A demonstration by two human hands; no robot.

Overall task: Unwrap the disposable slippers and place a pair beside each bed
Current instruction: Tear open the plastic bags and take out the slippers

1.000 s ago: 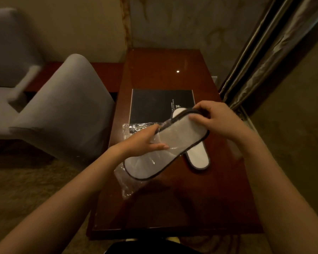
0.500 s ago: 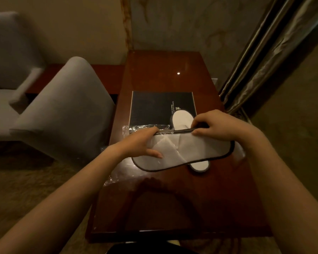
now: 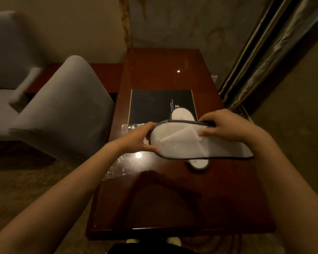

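A flat white disposable slipper [image 3: 189, 143] with dark trim is held level above the wooden table [image 3: 173, 198]. My left hand [image 3: 138, 138] grips its left end and my right hand [image 3: 226, 125] pinches its upper right edge. Beneath it a second white slipper [image 3: 182, 114] lies on the table, mostly hidden, its other end showing below the held one. Clear plastic wrapping [image 3: 117, 167] lies crumpled on the table's left edge under my left wrist.
A black folder [image 3: 151, 105] lies on the table behind the slippers. A grey upholstered chair [image 3: 66, 110] stands close to the table's left side, another further left. Curtains [image 3: 261, 66] hang at the right. Carpet surrounds the table.
The held slipper has come out of the plastic wrapping and turned from tilted to level, shifting right. The wrapping has dropped onto the table's left edge.
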